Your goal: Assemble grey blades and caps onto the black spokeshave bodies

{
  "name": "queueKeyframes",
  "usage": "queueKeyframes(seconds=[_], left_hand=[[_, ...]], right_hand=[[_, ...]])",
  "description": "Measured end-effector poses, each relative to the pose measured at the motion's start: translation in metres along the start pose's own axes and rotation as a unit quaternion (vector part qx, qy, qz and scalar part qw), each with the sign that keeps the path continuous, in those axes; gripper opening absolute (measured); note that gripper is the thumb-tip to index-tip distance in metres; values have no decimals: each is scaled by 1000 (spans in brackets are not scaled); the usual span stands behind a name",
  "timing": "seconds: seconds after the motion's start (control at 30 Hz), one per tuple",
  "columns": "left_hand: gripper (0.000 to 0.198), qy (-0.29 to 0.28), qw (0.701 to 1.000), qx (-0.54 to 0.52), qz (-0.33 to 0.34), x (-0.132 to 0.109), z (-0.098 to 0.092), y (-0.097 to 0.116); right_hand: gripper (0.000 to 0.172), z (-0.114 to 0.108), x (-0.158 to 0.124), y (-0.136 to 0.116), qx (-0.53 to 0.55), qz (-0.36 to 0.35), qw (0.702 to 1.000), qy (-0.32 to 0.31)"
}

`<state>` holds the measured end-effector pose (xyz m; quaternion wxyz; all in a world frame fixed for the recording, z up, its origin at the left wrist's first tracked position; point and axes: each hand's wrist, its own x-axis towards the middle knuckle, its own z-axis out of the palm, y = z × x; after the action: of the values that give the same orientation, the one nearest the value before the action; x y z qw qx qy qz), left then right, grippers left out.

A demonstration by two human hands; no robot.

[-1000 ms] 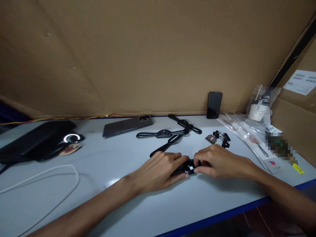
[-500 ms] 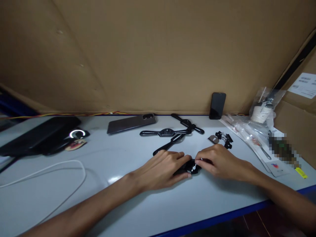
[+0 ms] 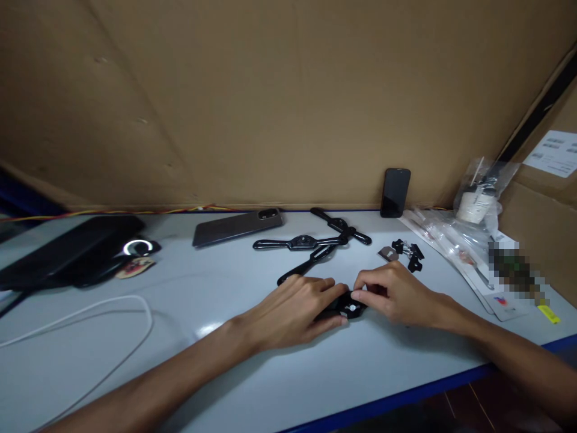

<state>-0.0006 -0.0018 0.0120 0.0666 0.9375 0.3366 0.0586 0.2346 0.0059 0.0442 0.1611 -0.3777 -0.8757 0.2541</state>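
Observation:
On the table, my left hand [image 3: 304,307] wraps over a black spokeshave [image 3: 353,308], pressing it down with the fingers behind and the thumb in front. A bright silvery screw or round part shows in the middle of its body; the handle under my palm is hidden. My right hand [image 3: 390,294] is closed in a pinch at the spokeshave's upper right, and what lies between the fingertips is too small to tell. Beyond my hands lie several more black spokeshaves [image 3: 303,242], partly crossing. Right of them are a grey metal blade [image 3: 388,253] and a cluster of small black parts with screws [image 3: 408,252].
A grey phone [image 3: 238,227] lies at the back, and a dark phone [image 3: 395,192] leans on the cardboard wall. Plastic packages [image 3: 455,258] and a bagged white cup [image 3: 475,203] occupy the right. At left are a black case [image 3: 72,246] and a white cable [image 3: 146,313].
My right fingertips have shifted slightly left and up on the spokeshave, uncovering more of its silvery centre. My left hand keeps its hold. The view has moved a little.

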Motion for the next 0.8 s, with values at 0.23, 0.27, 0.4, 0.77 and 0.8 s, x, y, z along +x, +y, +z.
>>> queueKeyframes(seconds=[0.23, 0.27, 0.4, 0.77, 0.8], left_hand=[[31, -5, 1000, -9, 0, 1, 0, 0], [31, -6, 1000, -6, -1, 1, -1, 0], [31, -11, 1000, 0, -7, 1, -1, 1], [33, -19, 1000, 5, -11, 1, 0, 1], [33, -19, 1000, 7, -12, 1, 0, 1]], right_hand=[[17, -6, -4, -1, -7, -37, 998, -49], [22, -6, -4, -1, 14, -43, 997, -60], [20, -6, -3, -1, 46, -32, 997, -52], [34, -5, -3, -1, 58, -4, 997, -45], [36, -5, -2, 0, 69, -1, 997, -33]])
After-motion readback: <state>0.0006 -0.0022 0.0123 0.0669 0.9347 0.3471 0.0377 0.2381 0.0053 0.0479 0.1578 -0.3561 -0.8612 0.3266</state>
